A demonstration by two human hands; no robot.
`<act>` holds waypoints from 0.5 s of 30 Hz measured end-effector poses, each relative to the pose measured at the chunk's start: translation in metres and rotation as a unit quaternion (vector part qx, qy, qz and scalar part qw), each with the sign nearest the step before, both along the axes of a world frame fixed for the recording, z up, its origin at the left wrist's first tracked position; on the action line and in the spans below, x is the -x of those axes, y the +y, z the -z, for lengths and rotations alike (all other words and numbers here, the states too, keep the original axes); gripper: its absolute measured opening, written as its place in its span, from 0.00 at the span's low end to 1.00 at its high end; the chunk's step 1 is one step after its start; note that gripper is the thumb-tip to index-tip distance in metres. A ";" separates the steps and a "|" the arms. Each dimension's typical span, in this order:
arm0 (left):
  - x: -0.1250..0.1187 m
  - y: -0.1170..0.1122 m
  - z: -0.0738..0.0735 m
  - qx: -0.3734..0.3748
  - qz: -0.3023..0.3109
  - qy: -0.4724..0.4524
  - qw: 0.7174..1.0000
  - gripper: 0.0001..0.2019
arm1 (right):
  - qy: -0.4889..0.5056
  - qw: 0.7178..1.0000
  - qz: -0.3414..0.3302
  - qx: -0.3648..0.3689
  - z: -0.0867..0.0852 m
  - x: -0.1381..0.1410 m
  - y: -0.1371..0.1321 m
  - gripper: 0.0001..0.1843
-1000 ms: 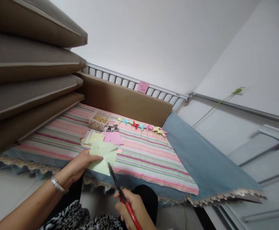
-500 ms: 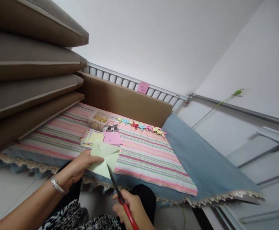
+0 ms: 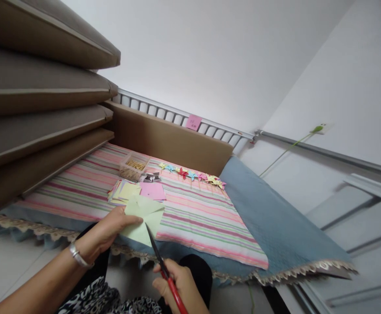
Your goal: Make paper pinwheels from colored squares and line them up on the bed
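My left hand (image 3: pixel 117 224) pinches a light green paper square (image 3: pixel 144 213) by its left side, thumb on top and fingers beneath. Slits run inward on the sheet. In my right hand (image 3: pixel 179 279) is a pair of red-handled scissors (image 3: pixel 162 266), its dark blades pointing up at the paper's middle and lower edge. The blades look closed together. Just beyond the sheet lie a stack of coloured paper squares (image 3: pixel 125 191) and a pink square (image 3: pixel 153 191).
A clear box (image 3: pixel 133 166) of small sticks stands behind the papers, beside small dark-and-silver items (image 3: pixel 151 177). Several paper pinwheels (image 3: pixel 192 175) lie in a row on the striped cloth (image 3: pixel 203 218). Stacked cushions (image 3: pixel 46 102) rise at left; a brown board (image 3: pixel 167 135) stands at the back.
The scissors' tip has shifted slightly over the green paper, and the blades look more closed. The left hand keeps its hold. The view has moved a little.
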State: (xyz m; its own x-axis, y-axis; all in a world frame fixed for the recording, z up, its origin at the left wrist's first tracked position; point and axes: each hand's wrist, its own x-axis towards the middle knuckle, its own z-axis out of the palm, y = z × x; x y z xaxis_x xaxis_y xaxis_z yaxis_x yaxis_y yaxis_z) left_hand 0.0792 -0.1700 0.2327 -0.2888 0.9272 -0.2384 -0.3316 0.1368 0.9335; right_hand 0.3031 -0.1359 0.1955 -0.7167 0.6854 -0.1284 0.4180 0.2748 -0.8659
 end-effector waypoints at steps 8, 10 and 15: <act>-0.001 0.002 0.000 -0.008 0.006 0.004 1.000 0.14 | -0.020 1.000 0.013 0.004 0.002 0.000 -0.001 0.12; -0.001 0.003 0.001 -0.006 0.008 0.006 1.000 0.14 | -0.023 1.000 0.014 -0.006 -0.001 0.001 -0.002 0.11; 0.004 0.006 0.006 0.000 -0.005 0.010 1.000 0.15 | -0.048 0.996 -0.009 -0.075 -0.008 -0.004 -0.001 0.10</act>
